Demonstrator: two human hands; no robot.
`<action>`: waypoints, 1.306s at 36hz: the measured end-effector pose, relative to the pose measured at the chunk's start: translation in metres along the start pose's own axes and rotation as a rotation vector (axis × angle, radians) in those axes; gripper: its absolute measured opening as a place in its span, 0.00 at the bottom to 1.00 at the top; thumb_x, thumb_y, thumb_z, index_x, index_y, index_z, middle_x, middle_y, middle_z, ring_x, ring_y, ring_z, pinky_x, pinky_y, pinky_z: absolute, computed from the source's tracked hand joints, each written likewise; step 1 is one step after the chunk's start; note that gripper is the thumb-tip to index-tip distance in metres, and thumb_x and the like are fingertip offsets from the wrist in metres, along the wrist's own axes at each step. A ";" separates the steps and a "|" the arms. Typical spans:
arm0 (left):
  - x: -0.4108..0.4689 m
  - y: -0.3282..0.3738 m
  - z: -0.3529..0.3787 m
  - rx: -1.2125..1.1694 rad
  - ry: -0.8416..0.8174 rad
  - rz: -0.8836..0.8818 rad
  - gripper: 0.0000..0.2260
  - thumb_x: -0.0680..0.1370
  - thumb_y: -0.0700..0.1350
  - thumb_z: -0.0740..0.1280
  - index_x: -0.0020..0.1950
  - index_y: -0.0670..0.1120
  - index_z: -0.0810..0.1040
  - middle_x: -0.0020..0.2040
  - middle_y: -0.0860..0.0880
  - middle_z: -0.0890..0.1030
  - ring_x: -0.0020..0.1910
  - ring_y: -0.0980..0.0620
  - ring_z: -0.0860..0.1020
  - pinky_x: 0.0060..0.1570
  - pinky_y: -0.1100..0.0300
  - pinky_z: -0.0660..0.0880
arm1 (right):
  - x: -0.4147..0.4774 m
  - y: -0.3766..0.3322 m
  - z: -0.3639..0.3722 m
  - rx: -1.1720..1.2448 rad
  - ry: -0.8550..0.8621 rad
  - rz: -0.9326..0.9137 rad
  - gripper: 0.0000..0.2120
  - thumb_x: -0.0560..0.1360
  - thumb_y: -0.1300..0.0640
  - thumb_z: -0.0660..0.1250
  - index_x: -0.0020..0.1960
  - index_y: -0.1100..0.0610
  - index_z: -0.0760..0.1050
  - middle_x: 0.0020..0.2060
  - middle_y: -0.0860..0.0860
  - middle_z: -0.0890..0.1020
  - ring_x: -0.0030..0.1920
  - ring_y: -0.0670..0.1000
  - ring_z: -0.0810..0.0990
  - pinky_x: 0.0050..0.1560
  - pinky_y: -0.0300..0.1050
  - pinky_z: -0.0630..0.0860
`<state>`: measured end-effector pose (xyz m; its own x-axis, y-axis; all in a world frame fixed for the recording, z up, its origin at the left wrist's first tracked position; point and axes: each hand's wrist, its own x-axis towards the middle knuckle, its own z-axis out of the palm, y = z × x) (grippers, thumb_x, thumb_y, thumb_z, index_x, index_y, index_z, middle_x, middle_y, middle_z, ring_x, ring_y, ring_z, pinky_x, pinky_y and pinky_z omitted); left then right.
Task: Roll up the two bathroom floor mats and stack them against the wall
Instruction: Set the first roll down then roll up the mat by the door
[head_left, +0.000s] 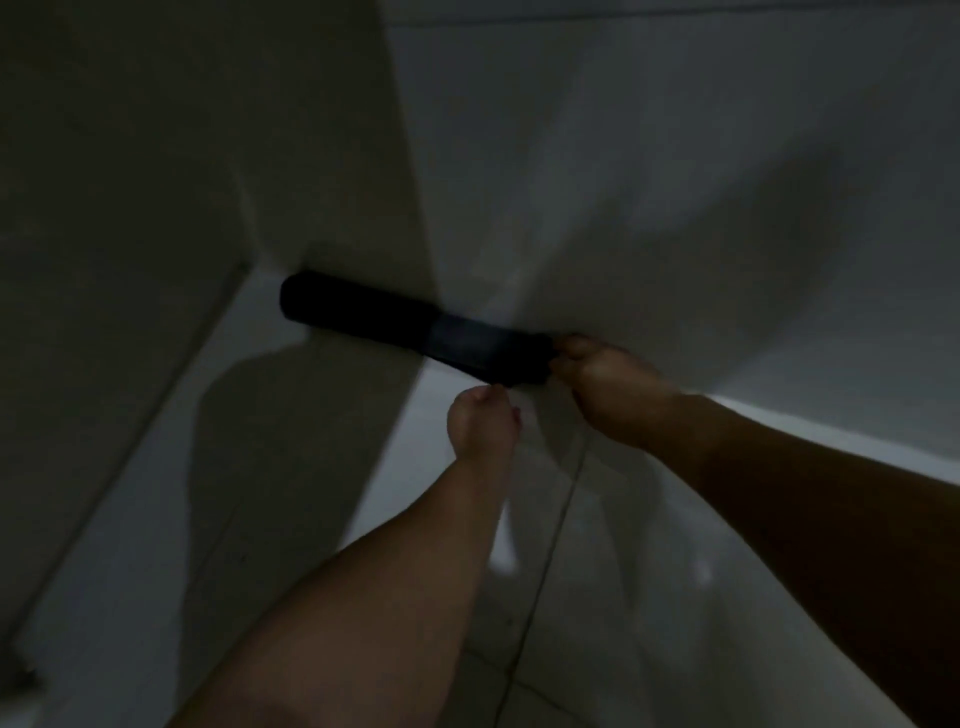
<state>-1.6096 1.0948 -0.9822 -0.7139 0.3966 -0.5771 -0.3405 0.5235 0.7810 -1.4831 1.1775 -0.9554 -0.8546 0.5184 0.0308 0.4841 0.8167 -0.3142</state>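
Dim, pale-tiled floor (597, 597). Dark rolled mat (395, 325) lying against the far white wall (649, 182). Right hand (608, 384) pinching its near end; left hand (480, 423) curled beside, grip unclear.

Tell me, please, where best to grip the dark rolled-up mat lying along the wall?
Probably the near end of the dark rolled-up mat, wrapped from the open floor side: it is a long cylinder with the white wall behind it.

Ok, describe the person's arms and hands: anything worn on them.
Both forearms are bare: no sleeves, watch or bracelet visible. The left hand has fingers with what looks like reddish nail polish. The right hand shows no rings or gloves; the picture is dim and blurred.
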 end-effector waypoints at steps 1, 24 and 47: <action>-0.007 -0.003 0.003 0.125 -0.051 0.075 0.08 0.77 0.37 0.62 0.41 0.40 0.79 0.42 0.39 0.81 0.44 0.41 0.79 0.50 0.52 0.77 | -0.010 0.002 -0.003 -0.005 0.021 0.019 0.18 0.78 0.62 0.55 0.65 0.63 0.73 0.65 0.63 0.73 0.63 0.62 0.74 0.64 0.50 0.70; -0.302 -0.040 0.120 1.196 -0.999 1.254 0.15 0.78 0.50 0.61 0.64 0.50 0.72 0.59 0.51 0.77 0.55 0.49 0.76 0.53 0.54 0.74 | -0.389 0.021 -0.137 -0.275 -0.024 0.702 0.13 0.75 0.57 0.57 0.55 0.56 0.76 0.51 0.55 0.79 0.52 0.59 0.79 0.45 0.48 0.73; -0.628 -0.058 0.248 1.430 -0.801 1.573 0.15 0.78 0.49 0.60 0.64 0.48 0.72 0.61 0.46 0.77 0.59 0.44 0.74 0.56 0.50 0.73 | -0.663 0.122 -0.230 -0.025 0.469 1.035 0.12 0.75 0.54 0.59 0.51 0.56 0.78 0.47 0.57 0.83 0.49 0.60 0.79 0.46 0.51 0.78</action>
<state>-0.9897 1.0022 -0.7245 0.5425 0.8326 -0.1116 0.8372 -0.5250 0.1531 -0.8136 0.9918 -0.7962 0.1104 0.9865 0.1212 0.9249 -0.0573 -0.3759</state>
